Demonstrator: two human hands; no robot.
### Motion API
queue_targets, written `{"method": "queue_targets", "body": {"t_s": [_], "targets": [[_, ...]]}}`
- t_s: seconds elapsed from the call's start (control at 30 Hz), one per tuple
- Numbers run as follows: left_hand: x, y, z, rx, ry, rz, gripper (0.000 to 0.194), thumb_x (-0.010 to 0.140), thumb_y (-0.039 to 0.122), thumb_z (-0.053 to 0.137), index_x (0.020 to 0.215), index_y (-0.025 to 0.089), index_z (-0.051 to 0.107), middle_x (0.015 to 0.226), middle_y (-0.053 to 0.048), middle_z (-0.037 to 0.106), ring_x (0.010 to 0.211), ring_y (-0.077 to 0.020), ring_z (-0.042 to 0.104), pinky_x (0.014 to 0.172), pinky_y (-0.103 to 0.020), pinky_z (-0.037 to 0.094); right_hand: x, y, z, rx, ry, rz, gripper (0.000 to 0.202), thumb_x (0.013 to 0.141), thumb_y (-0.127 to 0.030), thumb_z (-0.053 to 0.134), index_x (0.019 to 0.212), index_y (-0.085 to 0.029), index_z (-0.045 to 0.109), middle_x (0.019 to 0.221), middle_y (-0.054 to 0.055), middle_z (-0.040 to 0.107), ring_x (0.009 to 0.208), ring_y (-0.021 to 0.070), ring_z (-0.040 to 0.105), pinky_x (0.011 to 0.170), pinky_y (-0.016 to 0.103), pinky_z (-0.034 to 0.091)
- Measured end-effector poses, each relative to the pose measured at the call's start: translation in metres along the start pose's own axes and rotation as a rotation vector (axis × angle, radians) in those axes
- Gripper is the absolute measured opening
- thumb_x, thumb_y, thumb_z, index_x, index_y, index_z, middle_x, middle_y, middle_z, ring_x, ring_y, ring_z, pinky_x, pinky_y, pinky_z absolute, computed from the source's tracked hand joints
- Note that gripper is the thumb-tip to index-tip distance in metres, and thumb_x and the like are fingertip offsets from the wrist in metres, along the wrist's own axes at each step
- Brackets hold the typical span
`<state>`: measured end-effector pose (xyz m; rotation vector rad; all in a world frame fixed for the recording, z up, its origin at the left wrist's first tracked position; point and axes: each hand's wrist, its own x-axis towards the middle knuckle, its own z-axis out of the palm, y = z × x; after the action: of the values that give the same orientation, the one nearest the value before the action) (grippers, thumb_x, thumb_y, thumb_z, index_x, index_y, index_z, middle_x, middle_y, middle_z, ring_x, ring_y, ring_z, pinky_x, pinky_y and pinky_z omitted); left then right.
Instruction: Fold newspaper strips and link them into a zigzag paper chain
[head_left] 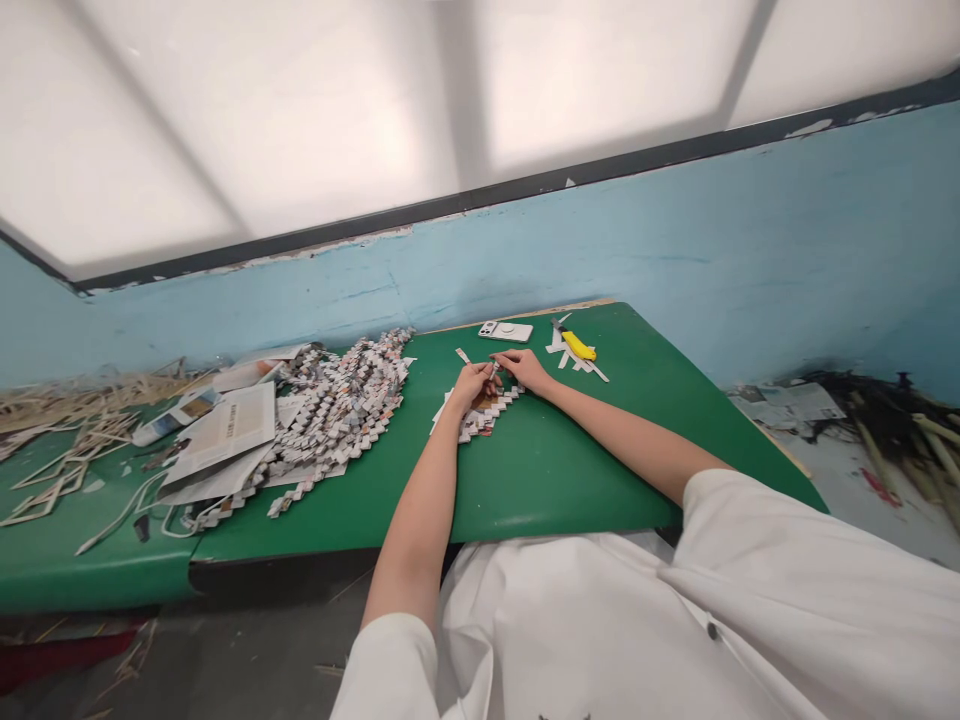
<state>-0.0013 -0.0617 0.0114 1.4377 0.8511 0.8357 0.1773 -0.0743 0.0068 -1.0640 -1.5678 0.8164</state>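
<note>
Over the green tabletop, my left hand (474, 384) is closed around a folded paper strip, one end of which sticks up above the fingers. My right hand (523, 369) meets it from the right, thumb and fingers pinched at the same small white piece. Just below both hands lies a zigzag chain of folded printed paper (480, 425), partly covered by the left hand. The exact fold between the fingertips is too small to make out. Beyond the right hand, a yellow utility knife (578, 346) rests on loose white paper strips (561, 350).
A white phone (506, 331) lies near the wall. To the left, a large heap of folded-paper chains (352, 395) sits beside printed sheets (229, 435), a white cable (120, 525) and pale thin sticks (64, 465). Dark debris (892, 430) covers the floor at right.
</note>
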Motion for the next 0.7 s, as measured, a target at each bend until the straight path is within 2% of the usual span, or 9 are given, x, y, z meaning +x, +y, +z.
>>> {"method": "queue_targets", "body": {"t_s": [0.13,0.27,0.4,0.57,0.7], "targets": [[-0.002,0.003,0.001,0.016,0.003,-0.007,0.047,0.087,0.058,0.068,0.082,0.011,0.067,0.063,-0.005,0.068,0.046,-0.0107,0.055,0.049,-0.024,0.045,0.000,0.002,0.000,-0.029,-0.004,-0.002,0.053,0.091,-0.060,0.054,0.104,-0.015,0.081,0.058,0.000,0.059,0.056,0.0163,0.050,0.055,0.027,0.039],[-0.005,0.007,0.002,0.039,-0.002,0.016,0.044,0.087,0.055,0.070,0.087,0.011,0.068,0.069,-0.006,0.070,0.047,-0.0100,0.056,0.050,-0.023,0.045,0.001,0.004,0.001,-0.037,0.013,-0.013,0.049,0.088,-0.058,0.059,0.098,-0.015,0.081,0.070,0.003,0.067,0.056,0.0151,0.051,0.055,0.028,0.040],[-0.007,0.009,0.004,0.077,-0.003,0.030,0.043,0.088,0.053,0.069,0.095,0.011,0.070,0.075,-0.007,0.073,0.049,-0.0100,0.057,0.049,-0.022,0.044,0.001,0.005,0.002,-0.028,0.022,-0.011,0.048,0.087,-0.057,0.060,0.099,-0.015,0.080,0.069,0.003,0.068,0.056,0.0154,0.052,0.056,0.028,0.040],[-0.006,0.010,0.005,0.113,0.012,0.013,0.044,0.088,0.054,0.068,0.096,0.011,0.069,0.072,-0.007,0.073,0.047,-0.0104,0.056,0.047,-0.022,0.044,0.001,0.004,0.003,-0.029,0.020,-0.017,0.046,0.086,-0.055,0.061,0.097,-0.015,0.079,0.081,0.006,0.074,0.061,0.0160,0.055,0.058,0.028,0.042],[-0.006,0.011,0.006,0.109,0.005,0.005,0.045,0.088,0.055,0.069,0.095,0.010,0.069,0.070,-0.007,0.072,0.046,-0.0102,0.055,0.048,-0.022,0.045,0.000,0.002,0.003,-0.051,0.027,-0.003,0.045,0.087,-0.054,0.060,0.096,-0.014,0.079,0.076,0.006,0.073,0.059,0.0158,0.055,0.058,0.028,0.042]]}}
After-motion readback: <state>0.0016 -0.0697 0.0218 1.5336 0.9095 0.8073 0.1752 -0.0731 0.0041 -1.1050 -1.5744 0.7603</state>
